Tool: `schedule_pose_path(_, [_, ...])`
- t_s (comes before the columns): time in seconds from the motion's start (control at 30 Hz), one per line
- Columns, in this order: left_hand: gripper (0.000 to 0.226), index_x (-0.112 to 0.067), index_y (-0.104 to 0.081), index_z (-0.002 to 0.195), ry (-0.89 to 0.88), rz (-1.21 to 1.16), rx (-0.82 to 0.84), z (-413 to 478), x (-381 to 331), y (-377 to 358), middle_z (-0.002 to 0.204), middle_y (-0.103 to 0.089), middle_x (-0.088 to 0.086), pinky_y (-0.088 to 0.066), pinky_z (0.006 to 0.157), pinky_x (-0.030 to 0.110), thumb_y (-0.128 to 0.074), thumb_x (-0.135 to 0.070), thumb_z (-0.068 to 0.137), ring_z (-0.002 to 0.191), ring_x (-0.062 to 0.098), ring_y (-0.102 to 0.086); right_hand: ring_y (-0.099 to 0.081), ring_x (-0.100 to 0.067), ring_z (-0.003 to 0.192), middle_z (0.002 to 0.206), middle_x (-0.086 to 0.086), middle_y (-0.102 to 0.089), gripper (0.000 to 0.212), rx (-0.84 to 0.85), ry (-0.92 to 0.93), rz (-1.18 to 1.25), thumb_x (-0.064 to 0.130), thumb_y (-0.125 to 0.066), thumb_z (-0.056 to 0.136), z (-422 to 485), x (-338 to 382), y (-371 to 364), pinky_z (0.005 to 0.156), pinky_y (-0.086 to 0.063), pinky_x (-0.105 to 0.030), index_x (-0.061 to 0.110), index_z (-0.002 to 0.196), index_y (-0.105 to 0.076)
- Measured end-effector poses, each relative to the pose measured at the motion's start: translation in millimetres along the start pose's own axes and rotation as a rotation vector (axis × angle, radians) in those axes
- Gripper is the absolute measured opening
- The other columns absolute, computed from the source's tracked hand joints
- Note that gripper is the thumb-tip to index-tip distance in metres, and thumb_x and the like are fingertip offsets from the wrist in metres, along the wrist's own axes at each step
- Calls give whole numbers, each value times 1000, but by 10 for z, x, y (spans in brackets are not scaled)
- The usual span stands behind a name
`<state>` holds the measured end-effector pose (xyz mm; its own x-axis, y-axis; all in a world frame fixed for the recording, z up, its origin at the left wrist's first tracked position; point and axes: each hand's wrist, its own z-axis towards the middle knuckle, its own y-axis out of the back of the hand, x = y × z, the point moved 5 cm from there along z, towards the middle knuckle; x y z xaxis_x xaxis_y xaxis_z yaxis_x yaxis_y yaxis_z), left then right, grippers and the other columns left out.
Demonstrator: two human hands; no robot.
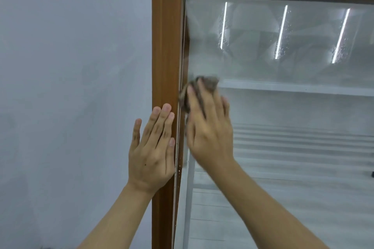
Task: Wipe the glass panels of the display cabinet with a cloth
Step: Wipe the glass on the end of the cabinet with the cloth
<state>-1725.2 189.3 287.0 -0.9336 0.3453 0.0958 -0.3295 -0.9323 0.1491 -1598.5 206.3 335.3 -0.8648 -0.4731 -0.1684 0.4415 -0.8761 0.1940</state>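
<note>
Fingers (202, 99) of the right hand (210, 133) lie straight, pressing a crumpled grey-brown cloth (209, 83) beneath and past their tips onto the misted glass panel (293, 111). Just left, the left hand (151, 153) rests flat-fingered on the brown wooden cabinet frame (166, 46). Unpinched, the cloth could slip free or snag at the glass edge beside it.
</note>
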Motion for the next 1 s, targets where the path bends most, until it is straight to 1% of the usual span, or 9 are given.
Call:
schedule_pose_path(0.13, [52,-4,-24,155,4,-22,7,-6,6,-12,164,-25,10,-9,126,46,-28,-19,106,155,22,-15,-23,-31,152,163,-14,-25,62,172,162,-83,20,-56,97,-717,98,-43,125,-17,-46,8,154,-35])
schedule_pose_path(0.3, [52,-7,-21,156,11,-32,17,4,1,-18,164,-22,7,-9,126,46,-26,-21,106,156,20,-13,-30,-34,148,157,-17,-38,50,-51,10,-32,14,-46,100,468,-75,120,123,-22,-47,5,149,-44])
schedule_pose_path(0.37, [52,-7,-21,156,14,-31,18,-4,7,-19,164,-22,7,-9,126,46,-25,-21,106,156,20,-14,-29,-34,149,158,-17,-37,50,-59,21,-21,13,-47,100,557,-44,101,122,-24,-48,4,149,-43])
schedule_pose_path(0.53, [51,-3,-24,155,8,-25,17,-8,4,-15,164,-23,8,-10,126,47,-28,-19,106,156,21,-15,-22,-32,152,162,-16,-29,59,167,191,-39,15,-57,96,-857,148,-75,126,-14,-45,5,151,-39])
schedule_pose_path(0.6, [52,-4,-24,155,14,-20,27,-4,1,-13,164,-23,9,-10,126,47,-29,-19,106,156,21,-14,-25,-30,152,161,-14,-31,58,207,309,-57,15,-56,95,-1032,105,-102,126,-17,-44,5,150,-41])
schedule_pose_path(0.67, [52,-3,-25,155,16,3,29,-5,-13,-7,164,-23,10,-11,126,47,-30,-18,105,155,22,-14,-27,-30,151,160,-14,-31,55,181,328,-49,16,-54,97,-751,57,-65,124,-23,-45,5,150,-42])
schedule_pose_path(0.83, [51,0,-26,154,57,13,6,-13,-51,13,163,-25,13,-14,126,50,-29,-14,105,154,25,-16,-24,-31,152,160,-16,-33,49,59,202,24,13,-41,103,-15,-2,43,123,-24,-48,3,151,-40])
schedule_pose_path(0.9, [51,1,-26,154,66,2,4,-30,-82,6,164,-24,15,-15,126,49,-29,-13,106,155,27,-16,-21,-31,153,161,-16,-30,50,69,207,40,13,-42,103,-340,49,-11,124,-21,-49,3,152,-38])
schedule_pose_path(1.0, [52,3,-27,155,97,-35,-12,-153,-125,-27,164,-22,16,-14,126,50,-30,-10,105,155,32,-16,-21,-32,153,161,-17,-29,63,211,333,3,14,-61,93,-1287,163,-139,126,-15,-47,2,151,-39])
